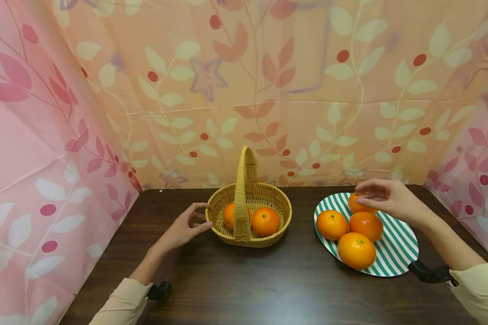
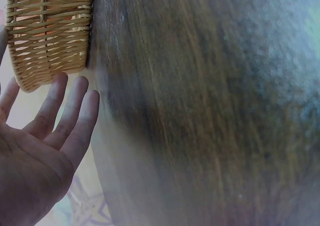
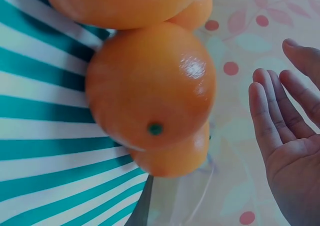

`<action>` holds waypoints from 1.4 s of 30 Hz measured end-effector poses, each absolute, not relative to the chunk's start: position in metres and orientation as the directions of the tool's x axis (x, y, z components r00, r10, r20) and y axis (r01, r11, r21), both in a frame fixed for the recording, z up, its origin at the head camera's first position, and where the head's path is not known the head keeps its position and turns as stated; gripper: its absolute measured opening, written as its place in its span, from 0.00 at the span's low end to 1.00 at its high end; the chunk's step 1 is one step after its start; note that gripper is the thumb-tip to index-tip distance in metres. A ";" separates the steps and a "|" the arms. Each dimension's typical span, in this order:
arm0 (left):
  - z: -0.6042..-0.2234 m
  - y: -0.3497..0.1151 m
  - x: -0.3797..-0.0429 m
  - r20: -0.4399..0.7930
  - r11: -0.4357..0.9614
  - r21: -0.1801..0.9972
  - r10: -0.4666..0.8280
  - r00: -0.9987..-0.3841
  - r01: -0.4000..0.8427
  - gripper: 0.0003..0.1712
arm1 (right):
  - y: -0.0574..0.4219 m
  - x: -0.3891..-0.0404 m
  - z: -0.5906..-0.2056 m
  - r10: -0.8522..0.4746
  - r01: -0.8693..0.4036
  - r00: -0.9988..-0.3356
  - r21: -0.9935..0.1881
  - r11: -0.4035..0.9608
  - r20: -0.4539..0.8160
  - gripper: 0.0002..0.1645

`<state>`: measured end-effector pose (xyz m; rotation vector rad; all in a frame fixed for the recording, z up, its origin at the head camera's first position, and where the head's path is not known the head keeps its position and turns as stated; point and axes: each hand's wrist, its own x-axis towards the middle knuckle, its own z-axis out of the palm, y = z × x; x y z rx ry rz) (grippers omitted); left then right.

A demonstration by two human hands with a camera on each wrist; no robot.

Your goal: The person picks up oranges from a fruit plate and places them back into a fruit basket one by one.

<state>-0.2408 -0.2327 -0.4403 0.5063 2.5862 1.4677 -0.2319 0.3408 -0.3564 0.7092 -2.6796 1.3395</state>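
A yellow wicker basket (image 1: 282,234) with a tall handle holds two oranges, one of them at its right side (image 1: 265,221) and the other (image 1: 229,215) partly behind the handle. My left hand (image 1: 185,228) is at the basket's left rim, thumb and fingertips close against the wicker, fingers loosely bent. Several oranges (image 1: 356,250) lie together on a green-and-white striped plate (image 1: 400,255) to the right. Above the plate's back hovers my right hand (image 1: 394,198), which partly covers the rear orange (image 1: 357,204). In the right wrist view, the right hand's fingers (image 3: 272,105) are apart from the fruit and grip nothing.
Basket and plate stand on a dark brown wooden table (image 1: 276,289), with a stretch of tabletop between them. A floral cloth (image 1: 244,90) hangs right behind the table, and pink cloth (image 1: 32,180) hangs at the sides. A dark strap (image 1: 431,273) is on the right wrist.
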 end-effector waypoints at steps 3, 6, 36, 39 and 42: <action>-0.440 -0.233 -0.240 0.055 0.471 0.853 0.347 -0.936 0.224 0.33 | 0.344 -0.226 -0.359 -0.366 -0.422 -0.897 -0.734 0.532 0.250 0.18; -0.440 -0.233 -0.240 0.051 0.471 0.854 0.350 -0.935 0.222 0.33 | 0.349 -0.220 -0.363 -0.364 -0.432 -0.894 -0.724 0.538 0.262 0.18; -0.436 -0.231 -0.238 0.066 0.467 0.852 0.351 -0.934 0.235 0.32 | 0.337 -0.140 -0.398 -0.251 -0.447 -0.894 -0.713 0.540 0.370 0.24; -0.437 -0.231 -0.239 0.064 0.468 0.852 0.349 -0.935 0.233 0.33 | 0.332 -0.133 -0.400 -0.215 -0.395 -0.918 -0.713 0.579 0.334 0.27; -0.439 -0.232 -0.240 0.061 0.470 0.852 0.347 -0.936 0.229 0.33 | 0.329 -0.128 -0.403 -0.177 -0.346 -0.936 -0.713 0.609 0.303 0.29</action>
